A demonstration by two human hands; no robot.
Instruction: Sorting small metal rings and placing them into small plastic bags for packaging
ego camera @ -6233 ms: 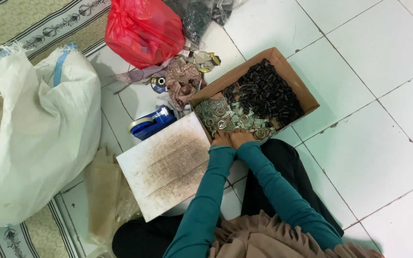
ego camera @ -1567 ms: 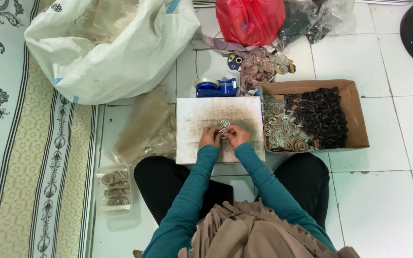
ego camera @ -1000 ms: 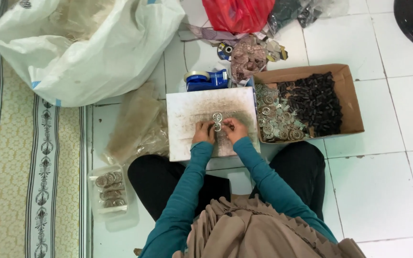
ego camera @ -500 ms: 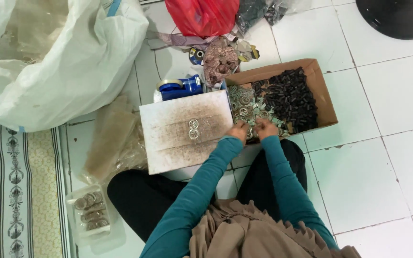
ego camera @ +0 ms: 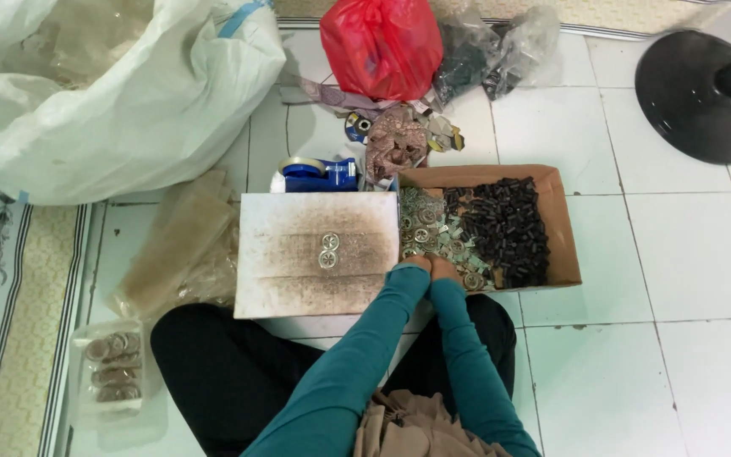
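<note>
Hands (ego camera: 431, 269) are being pressed together into the box (ego camera: 565, 222), reaching its washers (ego camera: 430, 230). Whether anything is being gripped cannot be told. Two washers (ego camera: 329, 250) are being kept paired on the board (ego camera: 294, 281).

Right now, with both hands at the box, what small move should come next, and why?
Probably pick up one silvery ring from the cardboard box: both hands sit at that pile, and only two rings lie on the white board.

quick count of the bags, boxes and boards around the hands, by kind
White sack: 1
Red plastic bag: 1
Clear bag of dark parts: 1
Cardboard box that both hands reach into: 1
White work board: 1
Blue tape dispenser: 1
Total: 6
</note>
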